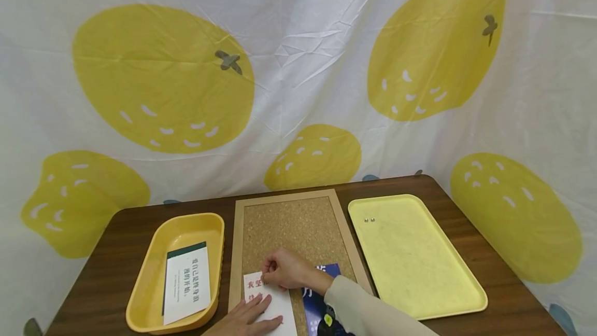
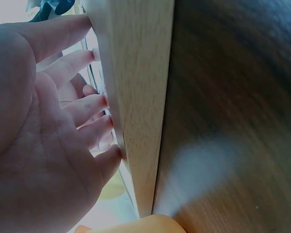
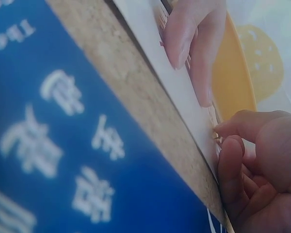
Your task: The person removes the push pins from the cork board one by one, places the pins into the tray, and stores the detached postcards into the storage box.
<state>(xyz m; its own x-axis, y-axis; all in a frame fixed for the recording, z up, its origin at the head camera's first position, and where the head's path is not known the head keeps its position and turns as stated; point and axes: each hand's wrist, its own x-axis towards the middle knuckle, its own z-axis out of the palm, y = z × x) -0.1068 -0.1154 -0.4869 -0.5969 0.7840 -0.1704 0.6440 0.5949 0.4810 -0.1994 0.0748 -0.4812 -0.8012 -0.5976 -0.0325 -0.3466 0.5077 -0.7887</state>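
Across the bottom centre of the frame, the left hand (image 1: 247, 319) rests spread fingers on a white card (image 1: 283, 306), whose long axis runs upward, leaning slightly left. Just above, the right hand (image 1: 289, 269), angled in from lower right, its grip pinching what looks like a small pin (image 3: 216, 138), meets the card's top edge, over a cork board (image 1: 294, 227).

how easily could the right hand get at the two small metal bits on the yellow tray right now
Probably yes, though not at once: nothing covers the metal bits, and the yellow tray lies just right of the corkboard. But the right hand seems to be pinching a tiny pin at the white card.
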